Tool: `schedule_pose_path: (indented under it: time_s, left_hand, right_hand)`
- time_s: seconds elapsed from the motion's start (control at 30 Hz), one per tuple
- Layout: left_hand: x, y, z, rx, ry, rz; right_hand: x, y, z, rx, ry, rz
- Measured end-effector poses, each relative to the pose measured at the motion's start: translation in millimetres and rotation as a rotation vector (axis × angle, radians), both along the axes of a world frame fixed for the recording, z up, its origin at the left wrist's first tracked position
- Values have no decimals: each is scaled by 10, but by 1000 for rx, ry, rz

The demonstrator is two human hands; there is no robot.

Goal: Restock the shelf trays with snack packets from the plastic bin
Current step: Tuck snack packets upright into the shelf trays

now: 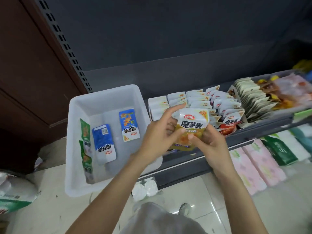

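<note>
Both my hands hold a small stack of yellow-and-white snack packets [192, 127] just in front of the shelf tray. My left hand [160, 134] grips the stack's left side with its thumb across the front. My right hand [207, 141] pinches the lower right of the stack. The translucent plastic bin [108, 95] sits on the shelf to the left. It holds two blue packets [104, 144] lying flat and green packets [85, 142] leaning on its left wall. Behind my hands, the shelf tray [263, 130] is filled with upright rows of white packets [194, 100].
A second tray [302, 108] at the right holds beige and orange packets. Pink and green tissue packs [256, 164] lie on the lower shelf at the right. A bag [15, 191] rests on the floor at the left. White rolls [145, 188] sit under the shelf edge.
</note>
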State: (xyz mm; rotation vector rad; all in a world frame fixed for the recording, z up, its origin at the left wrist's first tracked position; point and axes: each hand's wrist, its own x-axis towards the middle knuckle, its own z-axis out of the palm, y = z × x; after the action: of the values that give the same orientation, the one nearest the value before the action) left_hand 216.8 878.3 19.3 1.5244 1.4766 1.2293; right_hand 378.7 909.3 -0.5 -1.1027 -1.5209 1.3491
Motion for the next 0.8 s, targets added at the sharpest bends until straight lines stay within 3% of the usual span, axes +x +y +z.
schedule_pose_path:
  time_s: [0.1,0.2,0.33,0.47,0.57,0.8]
  left_hand:
    - [223,124,-59,120,264,-27]
    - [291,224,-196,206,427,-26]
    - [330,317,-371,268,485,56]
    - [348,360,-489,278,615,144]
    - [329,375,-496,378,733,233]
    - [295,458,-410,386,700,245]
  right_hand:
    - [296,136,-72,249,-370,-143]
    - [386,287,-60,349,-465,-136]
    - [405,501,-160,562,-641,-82]
    - [381,658,-268,909,-862,-47]
    - [383,762,-327,1077,-894,-42]
    - [407,847,-295,1234,-833,-56]
